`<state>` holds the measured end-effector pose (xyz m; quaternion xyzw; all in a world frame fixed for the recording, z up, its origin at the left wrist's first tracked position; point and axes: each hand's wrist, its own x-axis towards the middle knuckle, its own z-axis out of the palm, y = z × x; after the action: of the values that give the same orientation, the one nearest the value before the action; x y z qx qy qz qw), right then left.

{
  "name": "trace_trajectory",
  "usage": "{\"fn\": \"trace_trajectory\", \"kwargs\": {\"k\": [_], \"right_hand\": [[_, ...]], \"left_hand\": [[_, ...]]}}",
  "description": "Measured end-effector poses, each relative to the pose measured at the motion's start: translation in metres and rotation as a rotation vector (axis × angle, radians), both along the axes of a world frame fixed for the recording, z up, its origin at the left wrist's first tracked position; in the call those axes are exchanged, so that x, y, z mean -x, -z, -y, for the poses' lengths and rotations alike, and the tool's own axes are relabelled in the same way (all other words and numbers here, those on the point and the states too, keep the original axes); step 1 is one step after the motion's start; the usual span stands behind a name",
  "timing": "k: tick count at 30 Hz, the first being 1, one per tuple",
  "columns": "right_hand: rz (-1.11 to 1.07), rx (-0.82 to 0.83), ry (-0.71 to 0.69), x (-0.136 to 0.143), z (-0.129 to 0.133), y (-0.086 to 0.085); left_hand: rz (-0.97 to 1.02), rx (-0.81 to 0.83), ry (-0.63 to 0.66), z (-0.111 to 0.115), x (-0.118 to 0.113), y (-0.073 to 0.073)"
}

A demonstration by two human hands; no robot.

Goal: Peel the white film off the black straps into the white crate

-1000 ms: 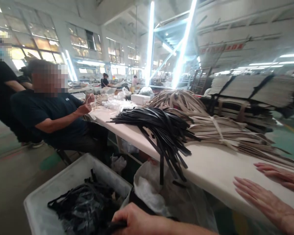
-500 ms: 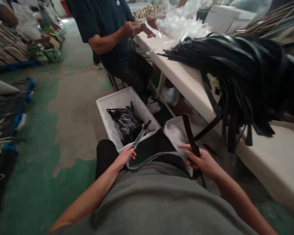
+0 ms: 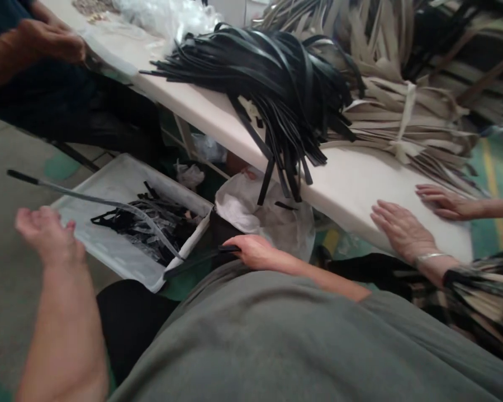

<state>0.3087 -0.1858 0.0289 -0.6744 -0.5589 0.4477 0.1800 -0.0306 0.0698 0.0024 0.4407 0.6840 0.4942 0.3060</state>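
Note:
A long dark strap [image 3: 140,211] arcs across the white bin [image 3: 79,229], its black tip beyond the bin's left side. My left hand [image 3: 50,234] is raised at the bin's left, fingers spread, the strap passing just above and apart from it. Near the bin's right corner, my right hand [image 3: 251,251] is closed on the strap's black end. Inside the bin lies a tangle of black strips [image 3: 155,229], some in clear wrapping. A large bundle of black straps [image 3: 272,67] hangs over the table edge.
The white table [image 3: 352,178] runs diagonally, with tan straps [image 3: 385,117] and clear plastic [image 3: 171,17] on it. A white sack [image 3: 293,223] stands beside the bin. Another person's hands [image 3: 406,231] rest on the table at right; a person's hand [image 3: 54,42] is at upper left.
The view has swung right. My left hand has let go of the strap and opened; my right hand has moved down towards the bin's corner. Another person's hands have come into view at right.

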Motion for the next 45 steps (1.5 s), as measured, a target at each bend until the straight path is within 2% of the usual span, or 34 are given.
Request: {"fn": "trace_trajectory", "kwargs": {"k": [1, 3, 6, 8, 10, 12, 15, 18, 20, 22, 24, 26, 28, 30, 33, 36, 39, 41, 42, 45], "right_hand": [[0.094, 0.023, -0.009, -0.011, 0.003, 0.001], [0.288, 0.094, 0.027, -0.038, 0.008, 0.011], [0.507, 0.201, 0.130, -0.081, 0.009, 0.039], [0.568, 0.249, 0.168, -0.102, 0.005, 0.061], [0.591, 0.285, 0.190, -0.115, -0.002, 0.080], [0.603, 0.316, 0.202, -0.122, -0.007, 0.094], [0.611, 0.330, 0.217, -0.126, -0.009, 0.101], [0.617, 0.307, 0.248, -0.125, -0.003, 0.095], [0.606, 0.269, 0.258, -0.120, 0.006, 0.084], [0.576, 0.222, 0.243, -0.110, 0.015, 0.069], [0.507, 0.139, 0.214, -0.095, 0.023, 0.050], [0.394, -0.012, 0.196, -0.075, 0.026, 0.028], [0.265, -0.191, 0.172, -0.053, 0.023, 0.006], [0.159, -0.324, 0.078, -0.030, 0.016, -0.012], [0.043, -0.422, -0.181, -0.001, 0.004, -0.027], [0.055, -0.434, -0.394, 0.019, -0.004, -0.028], [0.039, -0.419, -0.500, 0.029, -0.007, -0.022], [-0.061, -0.450, -0.479, 0.031, -0.008, -0.019], [-0.120, -0.468, -0.417, 0.030, -0.009, -0.018], [-0.285, -0.384, -0.027, 0.024, -0.019, -0.016]], "left_hand": [[0.041, 0.016, -0.040, 0.005, 0.002, 0.002], [0.137, 0.096, 0.000, 0.027, 0.000, 0.016], [0.204, 0.349, 0.187, 0.079, -0.011, 0.053], [0.200, 0.513, 0.304, 0.114, -0.021, 0.079], [0.161, 0.634, 0.447, 0.141, -0.031, 0.099], [0.088, 0.687, 0.638, 0.156, -0.041, 0.110], [-0.066, 0.621, 0.910, 0.162, -0.051, 0.112], [-0.197, 0.551, 1.006, 0.161, -0.056, 0.106], [-0.236, 0.542, 1.028, 0.162, -0.063, 0.099], [-0.193, 0.548, 1.050, 0.169, -0.075, 0.089], [-0.062, 0.575, 1.082, 0.179, -0.094, 0.074], [0.127, 0.623, 1.125, 0.190, -0.118, 0.057], [0.369, 0.716, 1.170, 0.199, -0.144, 0.040], [0.663, 0.844, 1.177, 0.202, -0.164, 0.025], [0.976, 0.908, 1.097, 0.197, -0.179, 0.007], [1.031, 0.759, 0.939, 0.181, -0.172, -0.008], [1.029, 0.628, 0.786, 0.163, -0.154, -0.020], [1.000, 0.572, 0.741, 0.155, -0.140, -0.027], [0.970, 0.540, 0.727, 0.152, -0.134, -0.029], [0.841, 0.412, 0.702, 0.146, -0.122, -0.035]]}}
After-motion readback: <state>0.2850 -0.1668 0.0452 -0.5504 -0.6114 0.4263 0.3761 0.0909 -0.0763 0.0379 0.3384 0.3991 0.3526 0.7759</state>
